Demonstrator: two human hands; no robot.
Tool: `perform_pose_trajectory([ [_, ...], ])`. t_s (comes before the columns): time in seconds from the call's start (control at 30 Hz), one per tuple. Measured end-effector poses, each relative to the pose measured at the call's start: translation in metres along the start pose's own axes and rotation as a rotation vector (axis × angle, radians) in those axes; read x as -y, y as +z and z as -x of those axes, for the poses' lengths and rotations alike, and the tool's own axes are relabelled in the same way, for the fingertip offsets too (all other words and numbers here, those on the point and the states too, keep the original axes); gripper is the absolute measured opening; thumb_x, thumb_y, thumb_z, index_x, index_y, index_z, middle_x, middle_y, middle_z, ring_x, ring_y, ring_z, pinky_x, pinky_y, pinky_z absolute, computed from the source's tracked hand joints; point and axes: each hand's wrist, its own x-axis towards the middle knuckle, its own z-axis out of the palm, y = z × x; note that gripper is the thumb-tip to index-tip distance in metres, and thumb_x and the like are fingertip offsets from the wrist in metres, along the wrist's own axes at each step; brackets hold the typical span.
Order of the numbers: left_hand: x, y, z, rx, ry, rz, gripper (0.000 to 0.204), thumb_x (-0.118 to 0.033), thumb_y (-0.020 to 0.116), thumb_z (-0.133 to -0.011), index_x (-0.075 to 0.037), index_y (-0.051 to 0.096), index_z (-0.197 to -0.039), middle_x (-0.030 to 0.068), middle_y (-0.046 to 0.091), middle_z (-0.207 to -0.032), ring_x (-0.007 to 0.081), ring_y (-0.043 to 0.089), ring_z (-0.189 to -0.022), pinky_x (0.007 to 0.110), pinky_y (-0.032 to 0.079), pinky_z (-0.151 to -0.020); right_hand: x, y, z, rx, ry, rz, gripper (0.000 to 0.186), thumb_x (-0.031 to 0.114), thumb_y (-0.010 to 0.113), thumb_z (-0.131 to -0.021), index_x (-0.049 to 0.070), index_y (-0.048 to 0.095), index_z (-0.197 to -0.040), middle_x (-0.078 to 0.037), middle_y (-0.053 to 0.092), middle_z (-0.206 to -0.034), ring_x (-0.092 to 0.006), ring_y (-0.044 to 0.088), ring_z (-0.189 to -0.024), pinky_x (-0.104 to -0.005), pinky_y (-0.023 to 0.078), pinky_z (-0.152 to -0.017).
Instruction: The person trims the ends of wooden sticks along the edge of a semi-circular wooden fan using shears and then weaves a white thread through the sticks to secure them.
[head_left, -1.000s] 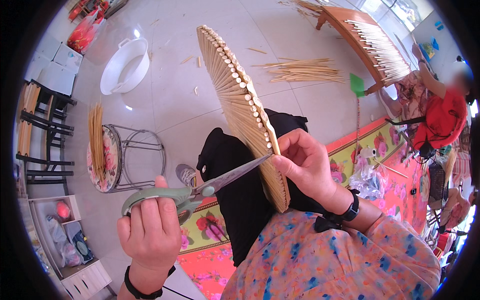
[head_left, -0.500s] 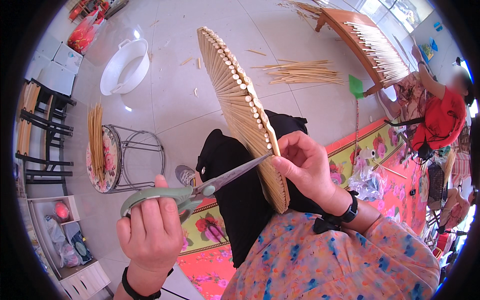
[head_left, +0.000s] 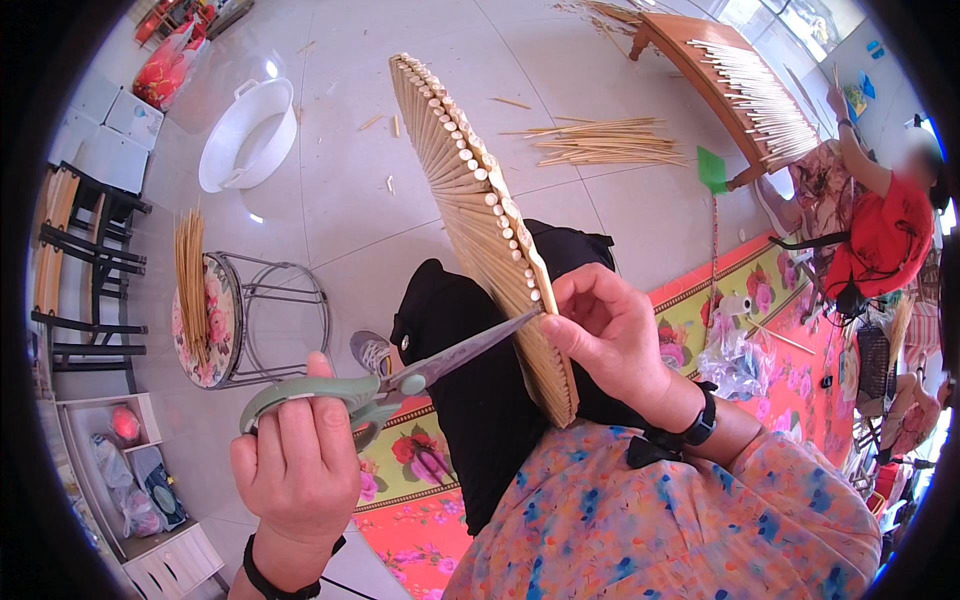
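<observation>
Shelf unit (head_left: 180, 560) well left of stick disc (head_left: 480, 235), plastic bags (head_left: 125, 500) in it. White basin (head_left: 283, 130) past disc, off to left. Disc's on edge between hands, barely budged this past second, so work's parked at same rim spot. Right hand (head_left: 605, 335): grip pinching disc rim. Left hand (head_left: 305, 465): grip curled round scissors (head_left: 415, 383), tip at rim.

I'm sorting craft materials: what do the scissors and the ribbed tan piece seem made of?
Scissors: blades probably steel, grey, dull sheen; smooth green handles likely plastic. Ribbed tan piece: matte, perhaps reed or wooden sticks, showing pale round ends.
</observation>
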Motion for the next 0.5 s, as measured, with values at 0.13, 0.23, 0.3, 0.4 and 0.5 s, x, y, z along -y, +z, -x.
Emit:
perform_pose_trajectory([
  [0.13, 0.0, 0.0, 0.0, -0.003, 0.0, 0.021, 0.027, -0.005, 0.066, -0.084, 0.002, 0.067, -0.11, 0.0061, 0.062, -0.086, 0.0169, 0.058, -0.067, 0.031, 0.03, -0.055, -0.001, 0.0, 0.0, 0.006, -0.008, -0.01, 0.018, -0.002, 0.066, -0.091, -0.002, 0.053, -0.104, -0.003, 0.059, -0.091, -0.0087, 0.059, -0.081, -0.0237, 0.051, -0.07],
  [0.23, 0.0, 0.001, -0.005, -0.034, 0.001, 0.0, 0.017, -0.006, 0.071, -0.083, -0.001, 0.066, -0.098, 0.004, 0.06, -0.079, 0.0153, 0.054, -0.062, 0.03, 0.028, -0.053, 0.0, 0.001, -0.001, 0.007, 0.006, -0.009, 0.018, -0.003, 0.066, -0.09, -0.003, 0.053, -0.103, -0.003, 0.059, -0.091, -0.0087, 0.059, -0.081, -0.0235, 0.05, -0.071],
  [0.3, 0.0, 0.001, -0.007, -0.07, 0.0, -0.023, 0.014, -0.008, 0.077, -0.082, -0.004, 0.064, -0.085, 0.0018, 0.057, -0.072, 0.0137, 0.05, -0.057, 0.029, 0.026, -0.051, 0.0, 0.001, -0.001, 0.005, -0.001, -0.002, 0.018, -0.003, 0.066, -0.09, -0.003, 0.053, -0.103, -0.003, 0.059, -0.091, -0.0087, 0.059, -0.082, -0.0233, 0.05, -0.072],
  [0.4, -0.001, 0.0, -0.009, -0.083, -0.001, -0.039, 0.016, -0.009, 0.078, -0.082, -0.005, 0.062, -0.081, 0.0015, 0.056, -0.071, 0.0136, 0.049, -0.056, 0.029, 0.026, -0.051, 0.001, 0.001, -0.001, 0.002, -0.002, 0.009, 0.019, -0.002, 0.067, -0.09, -0.002, 0.053, -0.103, -0.003, 0.059, -0.091, -0.0087, 0.058, -0.082, -0.0233, 0.05, -0.072],
  [0.5, 0.0, -0.002, -0.01, -0.072, -0.003, -0.047, 0.022, -0.01, 0.079, -0.081, -0.006, 0.058, -0.076, 0.001, 0.054, -0.069, 0.0133, 0.048, -0.055, 0.029, 0.026, -0.051, 0.0, 0.001, -0.001, 0.008, 0.012, -0.003, 0.018, -0.002, 0.067, -0.09, -0.002, 0.053, -0.103, -0.003, 0.059, -0.091, -0.0086, 0.058, -0.082, -0.0233, 0.05, -0.072],
])
